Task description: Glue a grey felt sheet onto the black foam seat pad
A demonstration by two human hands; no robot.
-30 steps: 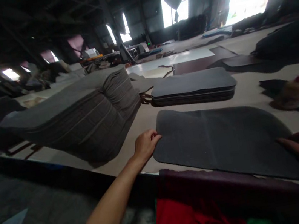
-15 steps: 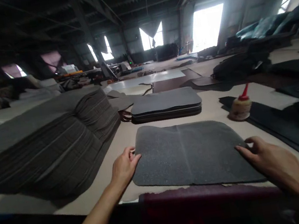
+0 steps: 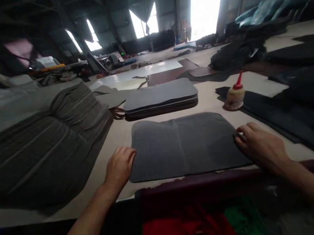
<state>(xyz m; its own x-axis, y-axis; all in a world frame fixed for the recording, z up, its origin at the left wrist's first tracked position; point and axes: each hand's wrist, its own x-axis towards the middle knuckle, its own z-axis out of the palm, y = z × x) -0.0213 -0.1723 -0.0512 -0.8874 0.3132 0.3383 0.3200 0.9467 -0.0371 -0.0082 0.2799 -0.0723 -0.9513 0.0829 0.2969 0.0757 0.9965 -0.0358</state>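
A dark grey flat sheet [image 3: 156,149] with rounded corners lies in front of me, with a faint crease down its middle. My left hand [image 3: 119,164] is closed on its left edge, fingers pressed together. At the right edge, my right hand [image 3: 260,146] pinches the sheet between thumb and fingers. Just behind it sits a neat stack of similar grey sheets [image 3: 159,95]. To the right of that stack stands a squeeze bottle [image 3: 234,96] with a red pointed nozzle, upright on the table.
A tall pile of folded dark material [image 3: 38,145] takes up the left of the pale table [image 3: 207,95]. Dark sheets [image 3: 268,115] and a black heap [image 3: 235,55] lie on the right. Red cloth [image 3: 184,225] and green cloth [image 3: 244,219] show below the table's front edge.
My view has shifted, so the table sits higher and further left in it. The left hand's fingers, with the thumb on top before, are now curled at the sheet's edge.
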